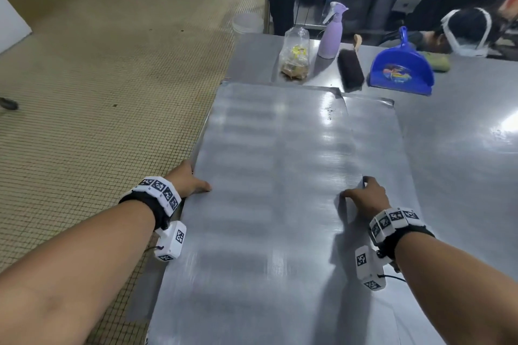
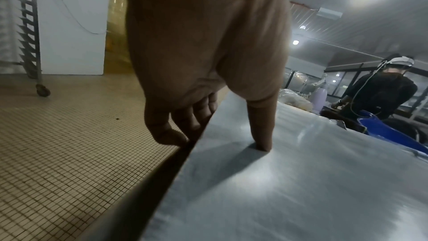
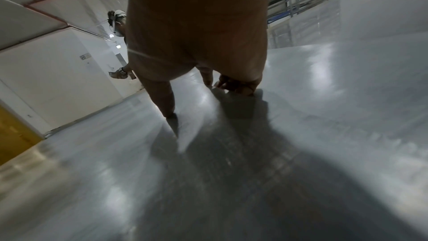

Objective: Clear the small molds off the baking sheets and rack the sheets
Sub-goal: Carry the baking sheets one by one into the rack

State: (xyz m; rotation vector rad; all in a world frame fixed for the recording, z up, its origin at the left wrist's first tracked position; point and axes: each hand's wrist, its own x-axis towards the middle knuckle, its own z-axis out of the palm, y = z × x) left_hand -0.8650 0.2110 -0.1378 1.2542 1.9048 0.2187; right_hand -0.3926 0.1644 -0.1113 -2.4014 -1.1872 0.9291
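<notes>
Steel-grey and bare of molds, the top baking sheet (image 1: 269, 176) lies lengthwise away from the person, with the left hand (image 1: 188, 180) clamped on its left edge and the right hand (image 1: 364, 196) on its right edge. Each thumb lies flat on top while the fingers (image 2: 183, 125) curl over the rim, so both hands grip the same sheet; that hold probably serves to lift or slide it toward a rack. Just right of the right hand, a second sheet (image 1: 375, 131) shows beneath as an offset strip, so the two are stacked askew on the steel table (image 1: 462, 126).

Beyond the fingertips stand a plastic bag (image 1: 295, 56), a lilac spray bottle (image 1: 332, 33), a brush (image 1: 350, 68) and a blue dustpan (image 1: 402, 67). Off the left hand's outer side, a wheeled rack (image 2: 30, 30) waits across the tiled floor.

Blur smears the sheet's surface, its near end is cut off, and how far the right fingers reach under the rim cannot be told.
</notes>
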